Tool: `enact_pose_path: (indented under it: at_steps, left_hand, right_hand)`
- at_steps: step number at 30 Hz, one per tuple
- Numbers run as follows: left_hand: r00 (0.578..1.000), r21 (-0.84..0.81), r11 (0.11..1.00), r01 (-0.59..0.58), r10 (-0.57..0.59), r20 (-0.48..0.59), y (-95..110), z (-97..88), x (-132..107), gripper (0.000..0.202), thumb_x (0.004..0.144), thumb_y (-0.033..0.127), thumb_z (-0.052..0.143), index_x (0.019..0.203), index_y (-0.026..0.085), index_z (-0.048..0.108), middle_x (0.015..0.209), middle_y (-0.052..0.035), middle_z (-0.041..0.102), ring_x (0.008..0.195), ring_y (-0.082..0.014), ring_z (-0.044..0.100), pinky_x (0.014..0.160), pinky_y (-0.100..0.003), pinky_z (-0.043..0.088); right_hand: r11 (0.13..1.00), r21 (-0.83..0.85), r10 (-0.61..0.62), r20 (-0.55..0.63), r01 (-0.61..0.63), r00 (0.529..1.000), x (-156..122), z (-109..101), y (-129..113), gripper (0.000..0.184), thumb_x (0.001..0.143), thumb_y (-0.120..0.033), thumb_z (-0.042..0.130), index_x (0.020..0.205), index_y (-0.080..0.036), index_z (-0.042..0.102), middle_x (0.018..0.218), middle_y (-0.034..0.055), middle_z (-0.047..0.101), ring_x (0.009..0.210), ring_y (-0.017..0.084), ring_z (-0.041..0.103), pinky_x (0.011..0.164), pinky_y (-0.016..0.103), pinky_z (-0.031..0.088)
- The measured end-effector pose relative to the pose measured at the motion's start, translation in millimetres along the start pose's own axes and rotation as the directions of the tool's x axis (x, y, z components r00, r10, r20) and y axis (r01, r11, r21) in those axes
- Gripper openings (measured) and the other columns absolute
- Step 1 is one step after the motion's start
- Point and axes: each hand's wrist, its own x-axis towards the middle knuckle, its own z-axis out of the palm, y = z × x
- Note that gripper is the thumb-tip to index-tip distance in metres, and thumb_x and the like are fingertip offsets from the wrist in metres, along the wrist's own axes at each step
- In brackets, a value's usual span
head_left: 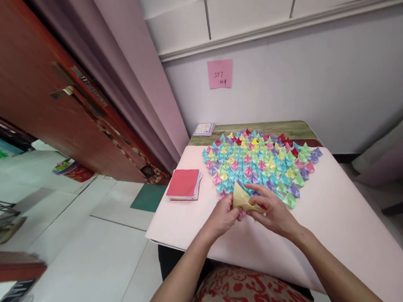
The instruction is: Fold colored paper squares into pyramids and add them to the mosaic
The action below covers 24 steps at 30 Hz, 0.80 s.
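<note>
Near the front edge of the bench, both hands meet over a pale yellow paper piece, half folded. The left hand pinches its lower left side w/ thumb and fingers closed on it; the right hand comes from the other side, fingers bent over the top and closed on the same piece. It is held a little above the pink sheet, I think so that both sides can be pressed at once, but whether it touches the sheet is hard to see from this angle. Just behind it lies the field of small folded pcs, many colours, packed edge to edge in a fan shape; the piece is at its near tip. The stack of paper squares sits to the left, near the sheet's left edge, within easy reach of the left hand. Open room for moving: wide bare sheet to the right and toward the person.
</note>
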Motion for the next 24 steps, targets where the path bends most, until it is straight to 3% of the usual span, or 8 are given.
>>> enact_pose_path:
  at_steps: [9, 11, 13, 15, 17, 19, 21, 24]
  left_hand:
    - [0.995, 0.174, 0.980, -0.094, 0.085, 0.061, 0.8, 4.6, -3.3, 0.014, 0.079, 0.021, 0.062, 0.091, 0.018, 0.067, 0.071, -0.0012, 0.064, 0.060, -0.0128, 0.055, 0.052, -0.021, 0.041]
    - [0.992, 0.138, 0.989, -0.055, 0.039, 0.116, 0.4, 6.5, -3.1, 0.016, 0.084, 0.027, 0.058, 0.088, 0.016, 0.068, 0.068, -0.0021, 0.065, 0.054, -0.0111, 0.054, 0.049, -0.020, 0.039]
    - [0.992, 0.004, 1.000, 0.027, -0.028, 0.127, -0.9, 9.0, -3.1, 0.027, 0.086, 0.038, 0.057, 0.088, 0.013, 0.068, 0.068, -0.0045, 0.067, 0.049, -0.0100, 0.054, 0.045, -0.020, 0.037]
    - [0.990, -0.180, 0.979, 0.096, -0.076, 0.116, -3.4, 12.1, -3.3, 0.038, 0.085, 0.047, 0.060, 0.093, 0.011, 0.068, 0.071, -0.0074, 0.070, 0.047, -0.0103, 0.056, 0.042, -0.019, 0.037]
    - [0.990, -0.315, 0.942, 0.118, -0.085, 0.117, -6.3, 15.2, -3.2, 0.043, 0.082, 0.050, 0.064, 0.097, 0.010, 0.068, 0.074, -0.0094, 0.071, 0.047, -0.0112, 0.058, 0.041, -0.019, 0.038]
    - [0.990, -0.358, 0.926, 0.122, -0.086, 0.116, -8.8, 17.8, -2.1, 0.044, 0.080, 0.049, 0.067, 0.097, 0.009, 0.069, 0.075, -0.0104, 0.072, 0.050, -0.0124, 0.061, 0.042, -0.020, 0.042]
    - [0.994, -0.346, 0.932, 0.107, -0.096, 0.049, -9.9, 18.9, 0.5, 0.043, 0.077, 0.047, 0.072, 0.096, 0.009, 0.071, 0.076, -0.0107, 0.073, 0.056, -0.0139, 0.064, 0.046, -0.020, 0.047]
    - [0.979, -0.342, 0.938, 0.064, -0.124, -0.158, -8.7, 17.2, 6.1, 0.043, 0.069, 0.043, 0.080, 0.094, 0.009, 0.073, 0.077, -0.0088, 0.072, 0.062, -0.0145, 0.064, 0.050, -0.022, 0.052]
  right_hand:
    - [0.986, -0.116, -0.139, -0.158, 0.121, 0.978, 7.6, -1.1, -18.9, 0.009, 0.084, -0.022, 0.062, 0.085, -0.027, 0.070, 0.137, 0.0067, 0.057, 0.123, 0.030, 0.057, 0.113, 0.061, 0.025]
    - [0.999, -0.037, -0.040, -0.222, 0.032, 0.974, 9.7, -1.8, -21.0, 0.015, 0.084, -0.027, 0.064, 0.097, -0.028, 0.070, 0.137, 0.0071, 0.057, 0.125, 0.030, 0.055, 0.112, 0.059, 0.031]
    - [0.982, 0.148, 0.154, -0.286, -0.115, 0.946, 10.8, -1.6, -19.6, 0.037, 0.082, -0.035, 0.068, 0.119, -0.028, 0.064, 0.136, 0.0097, 0.058, 0.123, 0.030, 0.056, 0.104, 0.053, 0.043]
    - [0.872, 0.415, 0.370, -0.207, -0.261, 0.906, 10.6, -0.2, -15.5, 0.057, 0.079, -0.045, 0.072, 0.130, -0.025, 0.057, 0.129, 0.0121, 0.062, 0.111, 0.029, 0.064, 0.087, 0.044, 0.055]
    - [0.684, 0.621, 0.488, 0.000, -0.382, 0.873, 9.3, 2.3, -10.2, 0.053, 0.077, -0.052, 0.072, 0.119, -0.020, 0.064, 0.105, 0.0114, 0.071, 0.084, 0.025, 0.070, 0.066, 0.034, 0.057]
    - [0.551, 0.700, 0.514, 0.145, -0.455, 0.845, 8.0, 5.0, -5.1, 0.044, 0.076, -0.057, 0.072, 0.092, -0.016, 0.070, 0.075, 0.0062, 0.070, 0.058, 0.018, 0.064, 0.051, 0.028, 0.051]
    - [0.535, 0.704, 0.540, 0.139, -0.466, 0.830, 7.8, 6.8, -0.5, 0.045, 0.073, -0.061, 0.073, 0.076, -0.016, 0.067, 0.058, 0.0021, 0.063, 0.047, 0.014, 0.057, 0.044, 0.025, 0.047]
    - [0.591, 0.660, 0.565, 0.073, -0.464, 0.822, 10.0, 6.4, 4.7, 0.049, 0.069, -0.065, 0.073, 0.074, -0.016, 0.066, 0.053, 0.0017, 0.061, 0.045, 0.015, 0.056, 0.040, 0.025, 0.044]
